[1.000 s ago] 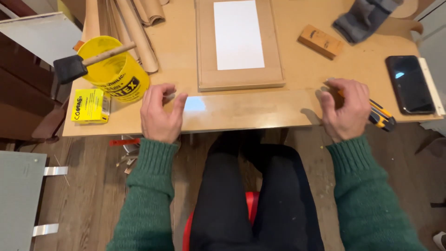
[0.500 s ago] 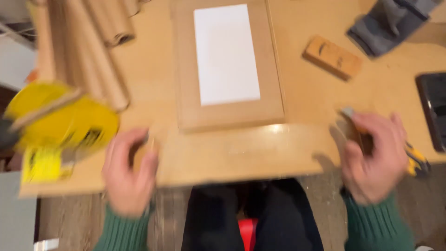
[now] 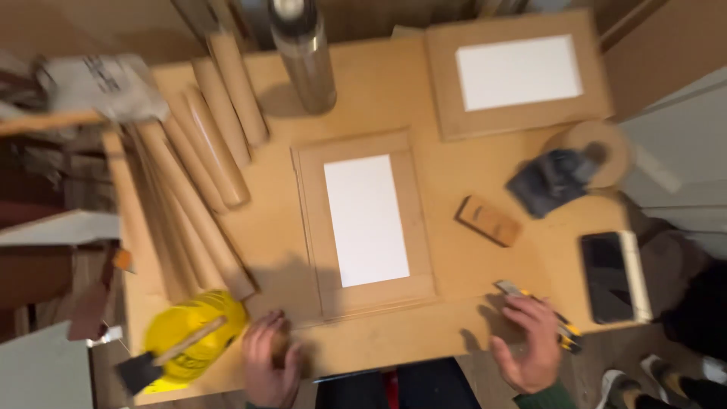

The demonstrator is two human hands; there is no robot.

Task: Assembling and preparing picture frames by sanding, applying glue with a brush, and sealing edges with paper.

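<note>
table [image 3: 394, 98] bears centre frame [image 3: 365, 221] with bare white panel, untouched, second frame [image 3: 517, 72] beyond, brush on yellow can [image 3: 193, 339] unused; left hand [image 3: 270, 369] loosely curled, empty, at edge; right hand [image 3: 530, 350] spread over knife [image 3: 562, 332].

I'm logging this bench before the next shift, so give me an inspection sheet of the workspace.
Surface: wooden table, crowded.
Job's things: wooden frame with white panel lying flat at centre; utility knife under the right hand.
Clutter: second frame, cardboard tubes, metal bottle, yellow can with a foam brush across it, wood block, phone, tape roll, dark cloth.
Grippers: left hand and right hand rest at the near edge.
Cables: nothing seen.
Surroundings: shoes on the floor; view blurred.
</note>
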